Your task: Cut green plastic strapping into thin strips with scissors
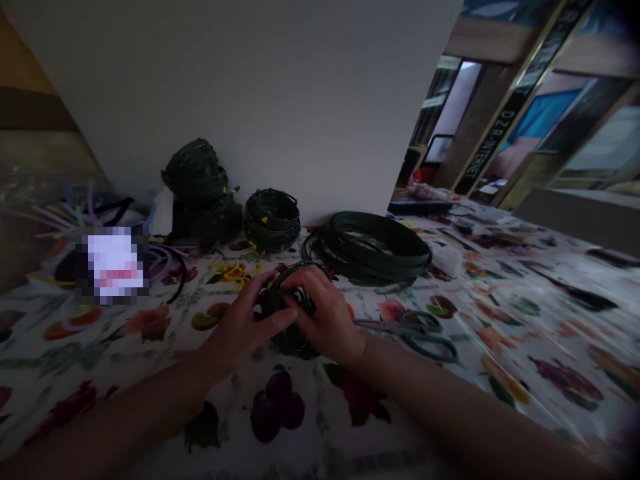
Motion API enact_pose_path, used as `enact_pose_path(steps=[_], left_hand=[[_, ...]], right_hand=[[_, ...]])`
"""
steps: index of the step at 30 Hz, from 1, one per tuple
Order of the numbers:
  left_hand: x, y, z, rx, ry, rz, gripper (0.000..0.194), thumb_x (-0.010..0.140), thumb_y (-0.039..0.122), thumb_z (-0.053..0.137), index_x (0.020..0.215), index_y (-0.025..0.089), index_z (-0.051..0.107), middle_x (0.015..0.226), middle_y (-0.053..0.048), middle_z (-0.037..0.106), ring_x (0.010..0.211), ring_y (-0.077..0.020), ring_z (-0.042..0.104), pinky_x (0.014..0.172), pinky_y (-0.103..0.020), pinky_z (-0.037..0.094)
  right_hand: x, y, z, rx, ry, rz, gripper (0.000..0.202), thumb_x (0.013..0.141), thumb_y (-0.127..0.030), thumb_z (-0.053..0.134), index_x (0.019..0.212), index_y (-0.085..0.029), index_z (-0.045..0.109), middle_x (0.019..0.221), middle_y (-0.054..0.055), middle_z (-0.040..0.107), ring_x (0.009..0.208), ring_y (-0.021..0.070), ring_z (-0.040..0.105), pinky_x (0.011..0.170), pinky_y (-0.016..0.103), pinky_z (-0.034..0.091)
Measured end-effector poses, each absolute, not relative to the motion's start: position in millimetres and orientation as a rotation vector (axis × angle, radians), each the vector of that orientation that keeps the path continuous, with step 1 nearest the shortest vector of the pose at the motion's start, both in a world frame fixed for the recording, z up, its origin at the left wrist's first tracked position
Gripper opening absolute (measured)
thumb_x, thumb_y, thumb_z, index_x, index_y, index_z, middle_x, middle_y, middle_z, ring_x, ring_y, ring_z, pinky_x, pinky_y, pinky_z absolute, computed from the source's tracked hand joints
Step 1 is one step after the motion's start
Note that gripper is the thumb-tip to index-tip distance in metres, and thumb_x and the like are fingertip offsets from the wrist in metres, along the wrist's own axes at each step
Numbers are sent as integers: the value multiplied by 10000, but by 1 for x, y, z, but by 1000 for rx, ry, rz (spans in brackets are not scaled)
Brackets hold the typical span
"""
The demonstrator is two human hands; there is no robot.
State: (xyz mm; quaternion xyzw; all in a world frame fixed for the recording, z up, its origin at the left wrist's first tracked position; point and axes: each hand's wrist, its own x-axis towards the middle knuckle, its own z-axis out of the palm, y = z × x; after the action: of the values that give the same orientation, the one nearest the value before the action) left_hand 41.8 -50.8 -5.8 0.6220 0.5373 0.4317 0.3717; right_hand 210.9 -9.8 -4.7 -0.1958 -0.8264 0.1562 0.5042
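A small dark green basket (295, 345), woven from flat strips, sits on the tablecloth between my hands. My left hand (249, 325) wraps round its left side, thumb reaching across the top. My right hand (327, 319) grips it from the right, fingers bent over the rim. Most of the basket's opening is hidden by my fingers. Just right of my right hand lie scissors (425, 331) with green handles. Behind the hands rests a large coil of flat dark green strip (367, 250).
Other dark green woven baskets stand at the back: a round one (273, 220) and a stack (200, 180). Small yellow pieces (235, 272) lie before them. Coloured strips (83, 210) crowd the left. Clear plastic sheeting (545, 320) covers the right side. A pale panel (260, 87) rises behind.
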Motion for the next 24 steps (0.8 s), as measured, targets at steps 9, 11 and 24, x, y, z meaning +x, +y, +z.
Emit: enact_pose_path(steps=[9, 11, 24], left_hand=[[38, -54, -11, 1666, 1332, 1146, 709, 776, 512, 706, 1388, 262, 447, 1455, -112, 486, 1339, -332, 452, 1065, -423, 411], [38, -54, -12, 1670, 1314, 1145, 700, 787, 510, 696, 1384, 243, 444, 1446, -124, 488, 1323, -323, 470, 1070, -425, 408], [33, -45, -16, 1357, 1204, 1139, 418, 813, 467, 656, 1207, 328, 651, 1335, 7, 636, 1340, -300, 477, 1065, -384, 426]], right_hand=[[212, -9, -7, -476, -2020, 377, 117, 907, -125, 547, 950, -231, 525, 920, 41, 576, 881, 197, 556, 781, 336, 464], [212, -9, -8, -460, -2022, 384, 123, 902, -120, 550, 945, -232, 520, 915, 37, 569, 873, 193, 549, 773, 332, 461], [218, -8, 7, -569, -2091, 514, 110, 949, -147, 510, 993, -199, 596, 937, 48, 630, 886, 178, 601, 783, 301, 471]])
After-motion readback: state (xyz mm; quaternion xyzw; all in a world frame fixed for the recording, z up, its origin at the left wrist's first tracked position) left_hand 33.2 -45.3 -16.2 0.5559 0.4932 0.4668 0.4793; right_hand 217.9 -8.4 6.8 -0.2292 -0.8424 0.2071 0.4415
